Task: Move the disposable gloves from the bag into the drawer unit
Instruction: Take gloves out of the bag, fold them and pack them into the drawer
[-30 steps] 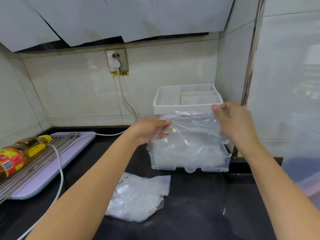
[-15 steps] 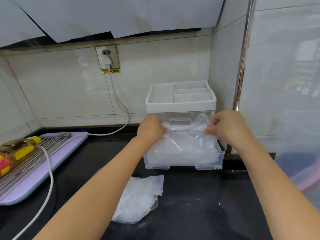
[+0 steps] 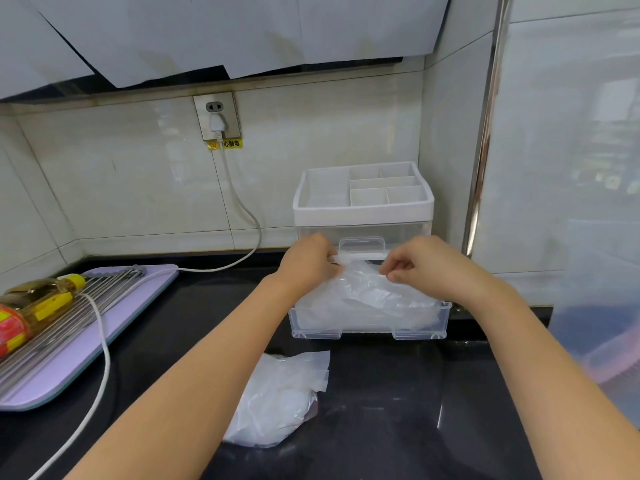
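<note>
A white drawer unit (image 3: pixel 363 211) with a divided top tray stands in the back right corner of the black counter. Its clear lower drawer (image 3: pixel 369 325) is pulled out and filled with thin clear disposable gloves (image 3: pixel 367 296). My left hand (image 3: pixel 306 263) and my right hand (image 3: pixel 422 263) each pinch the top edge of the glove pile above the drawer, just under the upper drawer's handle. A clear plastic bag (image 3: pixel 277 400) holding more gloves lies on the counter in front, partly behind my left forearm.
A lilac tray (image 3: pixel 104 327) with a metal rack and an oil bottle (image 3: pixel 31 310) lies at the left. A white cable (image 3: pixel 100 344) runs from the wall socket (image 3: pixel 216 116) across the tray. A translucent bin (image 3: pixel 602 341) stands at the right edge.
Both hands have lowered the held-up gloves into the open drawer and moved closer together. The pile now sits lower, inside the drawer.
</note>
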